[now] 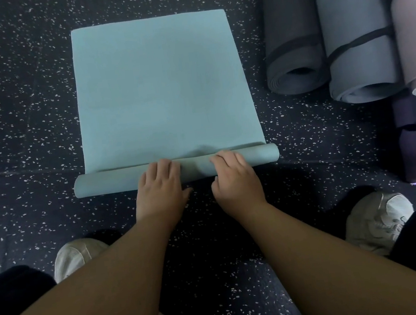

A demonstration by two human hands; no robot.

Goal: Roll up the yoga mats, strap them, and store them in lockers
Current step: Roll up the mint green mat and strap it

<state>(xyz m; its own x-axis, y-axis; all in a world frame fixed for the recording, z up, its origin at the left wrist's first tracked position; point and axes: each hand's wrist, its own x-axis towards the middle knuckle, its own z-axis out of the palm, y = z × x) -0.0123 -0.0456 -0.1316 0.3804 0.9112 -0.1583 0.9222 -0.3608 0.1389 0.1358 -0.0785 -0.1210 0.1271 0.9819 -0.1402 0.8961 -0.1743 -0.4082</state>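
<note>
On the dark speckled floor (20,107) at the left nothing but the flecked rubber shows, and a pale shoe (72,257) marks where the person squats, feet apart so the arms can reach between the knees. The teal yoga mat (161,84) lies flat, running straight away from the person, its near end already turned into a slim roll (110,181) that sits squarely across the mat's width. The left hand (159,186) rests on top of that roll just left of its middle, fingers curled over the far side with the thumb trailing on the floor side; the right hand (234,177) mirrors it just right of the middle, fingers likewise hooked over the roll. Both hands hold the roll, set close together near the centre, probably so the push stays even and the roll does not skew; its ends stick out slightly past the flat part's edges. Only a small part looks wound, so the rolling step seems barely begun, with strapping and storing not yet done. To the right, 3 rolled mats, a dark grey one (290,29), a blue-grey one (353,29) and a mauve one (414,35), lie side by side, touching, each bound by a black strap (360,43). No locker is in view.
</note>
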